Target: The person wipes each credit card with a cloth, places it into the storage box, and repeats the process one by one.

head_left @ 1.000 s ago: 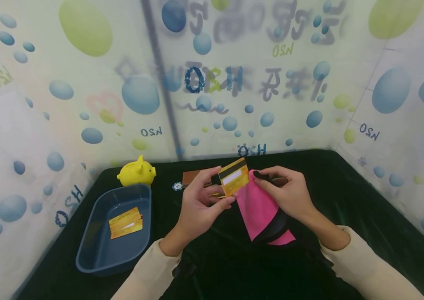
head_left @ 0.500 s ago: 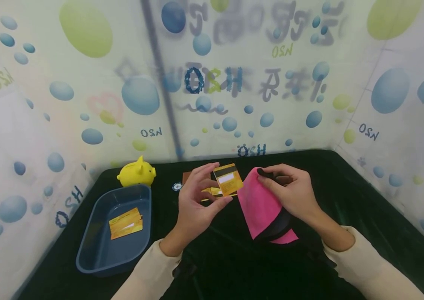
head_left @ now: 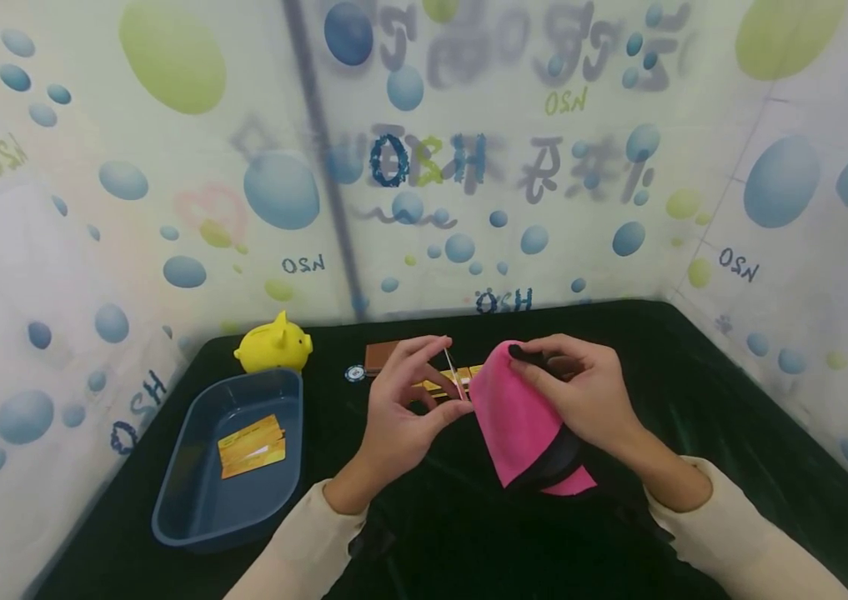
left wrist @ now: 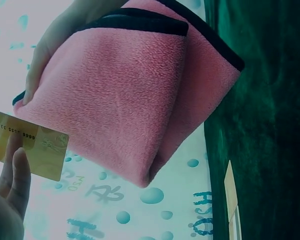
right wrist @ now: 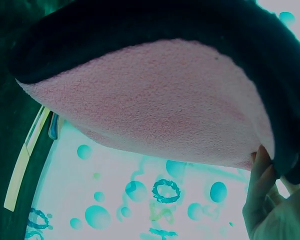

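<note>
My left hand (head_left: 404, 421) pinches a gold bank card (left wrist: 42, 155) by its edges, between thumb and fingertips. From the head view the card is almost edge-on; the left wrist view shows one face with embossed numbers. Just to its right, my right hand (head_left: 590, 387) grips a pink cloth (head_left: 509, 421) with black edging by its upper corner. The cloth hangs folded, its plush side plain in the right wrist view. In the head view, the card's edge is close to the cloth; I cannot tell whether they touch. More gold cards (head_left: 439, 383) lie behind the hands, partly hidden.
A blue-grey plastic tray (head_left: 168, 500) at the left holds gold cards (head_left: 252, 447). Behind it stands a yellow piggy bank (head_left: 272, 343). A brown wallet-like object (head_left: 378, 356) and a round chip (head_left: 354, 373) lie at the back. Dark green cloth (head_left: 469, 533) covers the table.
My left hand has turned the card from face-on to nearly edge-on. The pink cloth first moved slightly away from the card, and its top has since dipped a little.
</note>
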Demonstrator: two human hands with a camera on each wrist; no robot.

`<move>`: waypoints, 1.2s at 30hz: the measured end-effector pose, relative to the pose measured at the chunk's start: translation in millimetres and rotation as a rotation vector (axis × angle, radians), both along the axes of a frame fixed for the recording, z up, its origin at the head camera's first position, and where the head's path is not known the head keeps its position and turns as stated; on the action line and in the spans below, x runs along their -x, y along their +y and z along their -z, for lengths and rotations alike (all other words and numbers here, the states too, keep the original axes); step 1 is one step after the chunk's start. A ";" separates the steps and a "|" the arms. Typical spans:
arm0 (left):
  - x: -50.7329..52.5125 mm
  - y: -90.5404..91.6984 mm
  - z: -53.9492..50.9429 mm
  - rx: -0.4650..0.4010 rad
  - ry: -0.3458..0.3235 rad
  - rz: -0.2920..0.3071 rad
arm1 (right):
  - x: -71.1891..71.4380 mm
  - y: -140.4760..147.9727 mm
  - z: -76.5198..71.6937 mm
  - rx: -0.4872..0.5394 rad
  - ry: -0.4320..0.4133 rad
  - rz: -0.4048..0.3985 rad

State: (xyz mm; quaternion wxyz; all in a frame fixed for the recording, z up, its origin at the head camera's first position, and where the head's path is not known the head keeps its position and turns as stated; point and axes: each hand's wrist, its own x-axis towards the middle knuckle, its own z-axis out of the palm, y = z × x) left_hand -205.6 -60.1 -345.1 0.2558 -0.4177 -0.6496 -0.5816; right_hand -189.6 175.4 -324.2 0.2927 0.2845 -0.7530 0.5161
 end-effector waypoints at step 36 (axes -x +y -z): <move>-1.8 11.0 6.6 0.032 -0.049 0.028 | -8.2 -19.6 -3.6 -0.009 0.145 -0.195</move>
